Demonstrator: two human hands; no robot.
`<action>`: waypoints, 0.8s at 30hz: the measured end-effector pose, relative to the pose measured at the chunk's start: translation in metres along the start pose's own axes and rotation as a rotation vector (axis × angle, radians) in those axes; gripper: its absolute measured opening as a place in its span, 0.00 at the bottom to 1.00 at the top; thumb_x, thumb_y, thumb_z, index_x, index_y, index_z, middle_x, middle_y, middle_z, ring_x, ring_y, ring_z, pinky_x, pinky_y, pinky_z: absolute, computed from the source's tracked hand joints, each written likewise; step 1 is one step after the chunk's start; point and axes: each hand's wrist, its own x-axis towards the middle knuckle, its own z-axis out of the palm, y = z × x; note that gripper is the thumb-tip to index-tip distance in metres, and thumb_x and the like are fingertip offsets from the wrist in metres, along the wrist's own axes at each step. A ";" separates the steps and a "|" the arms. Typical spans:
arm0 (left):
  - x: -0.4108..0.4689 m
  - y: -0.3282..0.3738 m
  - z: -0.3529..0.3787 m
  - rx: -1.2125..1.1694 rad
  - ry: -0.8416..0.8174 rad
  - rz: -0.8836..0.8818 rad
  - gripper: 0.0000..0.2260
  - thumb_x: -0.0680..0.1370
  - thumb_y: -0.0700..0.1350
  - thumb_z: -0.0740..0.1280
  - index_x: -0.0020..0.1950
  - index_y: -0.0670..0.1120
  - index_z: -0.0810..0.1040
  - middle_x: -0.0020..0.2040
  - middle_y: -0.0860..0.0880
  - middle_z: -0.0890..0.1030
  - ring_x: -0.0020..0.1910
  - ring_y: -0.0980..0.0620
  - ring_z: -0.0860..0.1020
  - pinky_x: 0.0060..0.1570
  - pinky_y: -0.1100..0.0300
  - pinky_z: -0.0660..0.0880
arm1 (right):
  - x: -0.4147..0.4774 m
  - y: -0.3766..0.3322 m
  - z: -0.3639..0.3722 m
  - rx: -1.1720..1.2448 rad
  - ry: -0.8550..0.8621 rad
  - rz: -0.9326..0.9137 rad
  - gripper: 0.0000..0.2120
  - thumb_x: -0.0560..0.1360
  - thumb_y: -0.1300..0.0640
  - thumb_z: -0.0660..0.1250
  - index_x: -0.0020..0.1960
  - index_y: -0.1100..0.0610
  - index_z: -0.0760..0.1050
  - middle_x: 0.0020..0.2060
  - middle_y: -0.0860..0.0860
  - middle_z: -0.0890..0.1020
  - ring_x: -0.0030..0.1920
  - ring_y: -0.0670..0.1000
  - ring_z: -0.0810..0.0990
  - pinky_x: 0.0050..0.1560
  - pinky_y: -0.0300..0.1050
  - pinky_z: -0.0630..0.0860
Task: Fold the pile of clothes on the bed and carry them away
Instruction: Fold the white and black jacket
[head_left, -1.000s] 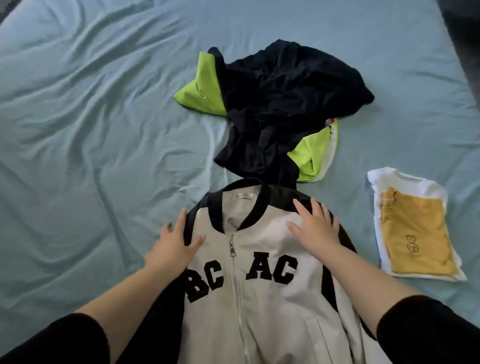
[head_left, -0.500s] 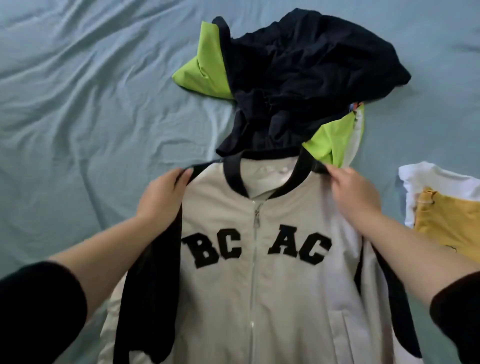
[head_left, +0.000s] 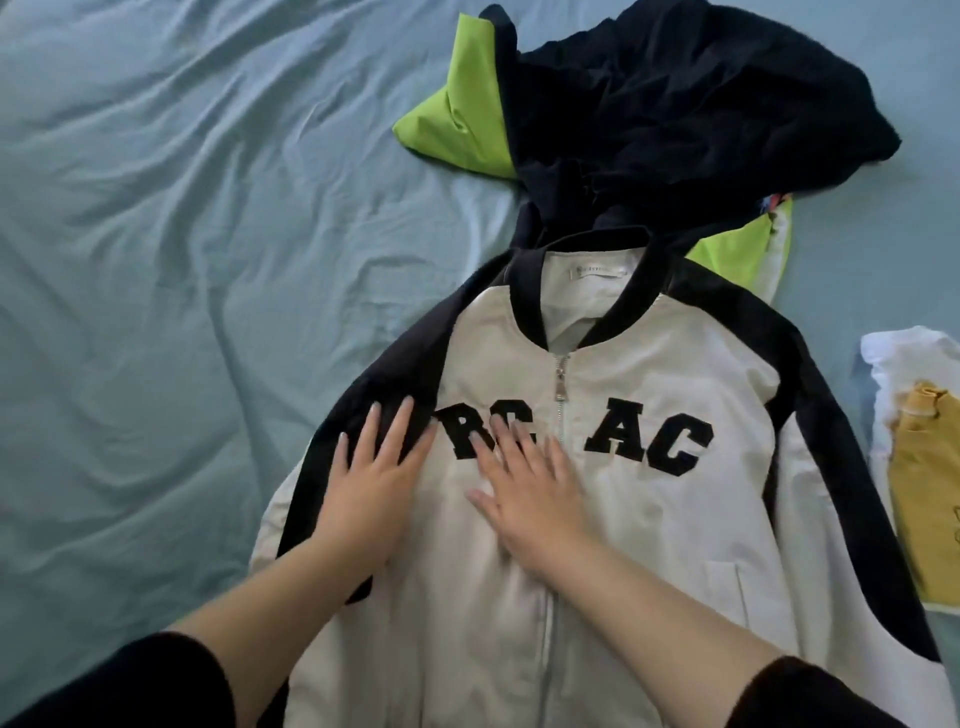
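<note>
A white zip jacket (head_left: 654, 514) with black sleeves, black collar and black letters lies face up and spread flat on the bed. My left hand (head_left: 371, 478) presses flat on its left chest, fingers straight, near the black sleeve. My right hand (head_left: 524, 483) lies flat beside it, covering part of the letters left of the zip. Beyond the collar sits a pile of clothes: a crumpled dark navy garment (head_left: 691, 114) over a lime green one (head_left: 457, 124).
A folded stack, a yellow garment (head_left: 924, 483) on a white one (head_left: 904, 353), lies at the right edge. The wrinkled light blue bed sheet (head_left: 182, 260) stretches away to the left and back.
Both hands let go of the jacket's shoulders and moved down onto its left chest, now pressing flat. The jacket lies spread wider on the sheet.
</note>
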 end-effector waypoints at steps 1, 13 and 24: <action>0.007 -0.018 -0.004 0.009 -0.019 0.036 0.40 0.76 0.35 0.57 0.78 0.55 0.35 0.76 0.53 0.28 0.76 0.47 0.33 0.75 0.46 0.46 | 0.006 0.008 -0.001 -0.016 -0.022 0.012 0.28 0.82 0.40 0.40 0.75 0.45 0.29 0.75 0.45 0.31 0.75 0.48 0.30 0.71 0.53 0.27; -0.029 -0.100 -0.037 -0.500 0.014 -0.390 0.44 0.75 0.54 0.67 0.75 0.65 0.33 0.80 0.50 0.40 0.77 0.42 0.55 0.69 0.42 0.64 | 0.013 -0.045 -0.019 0.094 -0.017 0.137 0.28 0.82 0.43 0.41 0.77 0.48 0.32 0.77 0.46 0.34 0.76 0.47 0.34 0.74 0.53 0.34; -0.080 -0.213 -0.015 -0.695 0.187 -0.592 0.27 0.78 0.35 0.58 0.76 0.50 0.64 0.70 0.42 0.72 0.68 0.43 0.71 0.66 0.53 0.67 | 0.011 -0.121 0.012 -0.019 -0.137 -0.024 0.31 0.80 0.39 0.49 0.77 0.41 0.36 0.77 0.48 0.34 0.77 0.53 0.35 0.73 0.63 0.40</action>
